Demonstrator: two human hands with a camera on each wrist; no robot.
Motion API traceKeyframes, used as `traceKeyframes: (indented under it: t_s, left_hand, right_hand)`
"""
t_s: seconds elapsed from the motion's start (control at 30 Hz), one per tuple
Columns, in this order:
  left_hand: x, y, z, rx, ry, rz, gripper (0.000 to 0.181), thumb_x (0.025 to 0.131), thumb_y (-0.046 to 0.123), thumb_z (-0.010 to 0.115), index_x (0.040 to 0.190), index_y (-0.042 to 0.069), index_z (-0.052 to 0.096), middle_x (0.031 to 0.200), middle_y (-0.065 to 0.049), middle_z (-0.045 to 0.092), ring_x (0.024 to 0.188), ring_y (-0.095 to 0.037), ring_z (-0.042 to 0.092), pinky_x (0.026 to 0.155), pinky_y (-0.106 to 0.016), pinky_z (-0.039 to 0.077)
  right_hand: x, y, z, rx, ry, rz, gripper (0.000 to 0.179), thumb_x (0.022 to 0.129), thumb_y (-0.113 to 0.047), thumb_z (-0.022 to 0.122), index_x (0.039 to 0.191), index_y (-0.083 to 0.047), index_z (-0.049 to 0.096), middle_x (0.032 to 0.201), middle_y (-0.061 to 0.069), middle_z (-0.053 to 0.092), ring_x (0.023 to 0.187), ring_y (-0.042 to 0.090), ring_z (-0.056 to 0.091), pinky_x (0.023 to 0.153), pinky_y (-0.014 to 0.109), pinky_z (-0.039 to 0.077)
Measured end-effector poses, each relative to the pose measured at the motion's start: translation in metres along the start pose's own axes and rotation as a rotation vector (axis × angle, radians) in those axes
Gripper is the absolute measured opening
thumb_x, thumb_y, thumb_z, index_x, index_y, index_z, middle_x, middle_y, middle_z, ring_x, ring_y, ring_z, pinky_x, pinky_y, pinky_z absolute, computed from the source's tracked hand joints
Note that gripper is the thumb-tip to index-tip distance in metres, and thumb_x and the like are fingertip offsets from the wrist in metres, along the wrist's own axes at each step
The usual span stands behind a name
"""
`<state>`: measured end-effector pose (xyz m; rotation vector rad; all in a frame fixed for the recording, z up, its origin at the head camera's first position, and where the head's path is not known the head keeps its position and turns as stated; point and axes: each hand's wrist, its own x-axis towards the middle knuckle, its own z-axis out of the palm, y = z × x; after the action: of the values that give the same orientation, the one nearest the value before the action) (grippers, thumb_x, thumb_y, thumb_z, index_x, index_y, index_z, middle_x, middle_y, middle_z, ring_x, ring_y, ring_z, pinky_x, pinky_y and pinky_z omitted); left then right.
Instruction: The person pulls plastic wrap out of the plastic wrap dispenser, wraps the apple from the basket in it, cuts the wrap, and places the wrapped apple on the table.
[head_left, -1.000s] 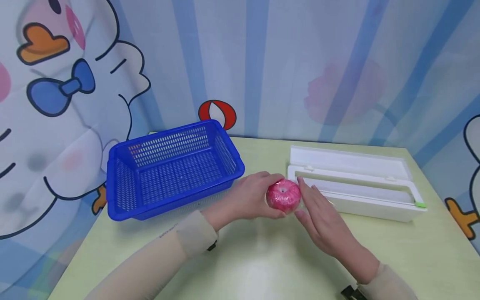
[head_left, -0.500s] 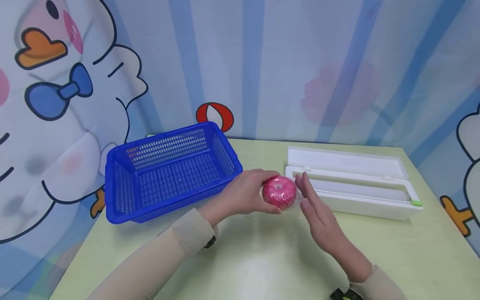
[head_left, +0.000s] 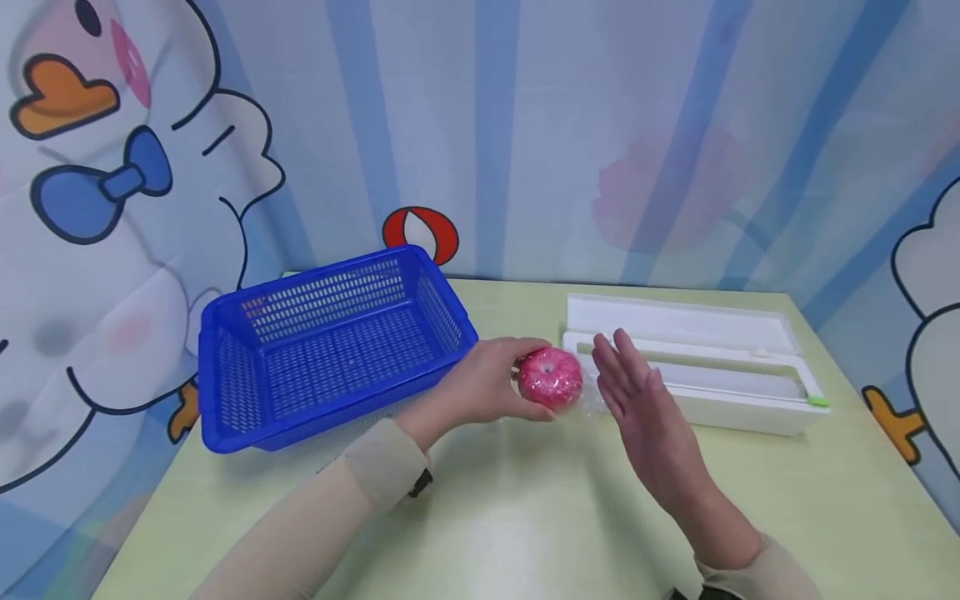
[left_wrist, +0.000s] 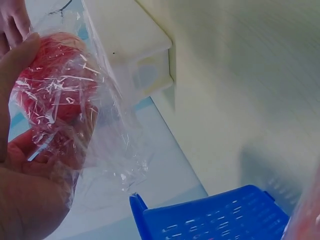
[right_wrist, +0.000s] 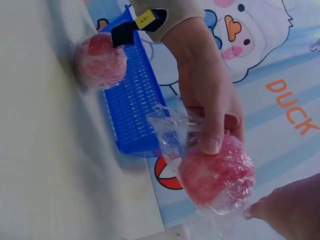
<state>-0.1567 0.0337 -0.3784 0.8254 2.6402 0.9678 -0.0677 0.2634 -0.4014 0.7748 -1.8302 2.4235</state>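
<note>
A pinkish-red apple (head_left: 551, 377) wrapped in clear cling film is held up over the table by my left hand (head_left: 491, 385), thumb on one side and fingers on the other. In the left wrist view, loose film (left_wrist: 117, 155) hangs from it towards the palm. My right hand (head_left: 652, 425) is raised just to the right of the apple with straight fingers, and I see a gap between them in the head view. Behind it stands a white cling film dispenser (head_left: 750, 412) with its lid up and a green slider at the right end.
A blue plastic basket (head_left: 337, 354) stands at the left, close to my left forearm. A second film-wrapped red fruit (right_wrist: 100, 62) shows in the right wrist view, near the left sleeve. A printed curtain (head_left: 495, 150) closes off the table's back.
My right hand has drawn back from the apple, its fingers now pointing up and apart from the film. The left hand keeps its grip on the apple; the head view has shifted slightly.
</note>
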Motion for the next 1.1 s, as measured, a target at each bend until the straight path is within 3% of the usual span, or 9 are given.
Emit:
traceKeyframes:
  t_s: [0.1,0.27,0.43,0.67,1.1]
  left_hand:
    - [0.0,0.0,0.001,-0.025,0.001,0.0,0.087,0.081,0.031,0.097,0.155,0.016,0.056,0.144,-0.003,0.066,0.129,-0.02,0.064,0.105,-0.038,0.056]
    - [0.002,0.0,0.003,-0.047,0.004,0.007,0.089,0.08,0.031,0.097,0.156,0.017,0.055,0.145,-0.002,0.066,0.13,-0.019,0.064,0.105,-0.038,0.056]
    - [0.001,-0.002,0.007,-0.088,0.015,-0.023,0.089,0.079,0.033,0.098,0.157,0.019,0.055,0.148,-0.001,0.065,0.132,-0.02,0.063,0.105,-0.039,0.056]
    - [0.001,-0.005,0.011,-0.152,0.051,-0.068,0.089,0.078,0.034,0.098,0.156,0.022,0.055,0.149,-0.001,0.064,0.136,-0.022,0.061,0.106,-0.042,0.056]
    - [0.005,-0.009,0.014,-0.22,0.068,-0.078,0.087,0.077,0.033,0.099,0.154,0.023,0.057,0.146,0.0,0.065,0.134,-0.023,0.06,0.104,-0.042,0.057]
  right_hand:
    - [0.003,0.004,0.005,-0.022,0.034,0.047,0.066,0.118,-0.041,0.02,0.172,-0.007,0.003,0.178,0.001,0.022,0.16,0.006,0.025,0.126,0.02,0.024]
    - [0.004,0.009,0.012,-0.025,0.071,0.07,0.07,0.117,-0.043,0.024,0.171,-0.005,0.001,0.179,0.016,0.009,0.166,0.023,0.009,0.126,0.02,0.024]
    - [0.005,0.012,0.016,-0.02,0.107,0.082,0.072,0.117,-0.044,0.026,0.171,-0.004,0.001,0.179,0.019,0.005,0.166,0.033,0.002,0.126,0.02,0.024]
    - [0.006,0.015,0.018,0.004,0.15,0.115,0.074,0.116,-0.047,0.027,0.171,-0.004,0.001,0.178,0.021,0.005,0.165,0.037,0.001,0.127,0.022,0.023]
    - [0.007,0.018,0.017,0.04,0.199,0.163,0.077,0.115,-0.05,0.028,0.171,-0.004,0.002,0.179,0.017,0.008,0.166,0.033,0.004,0.13,0.027,0.019]
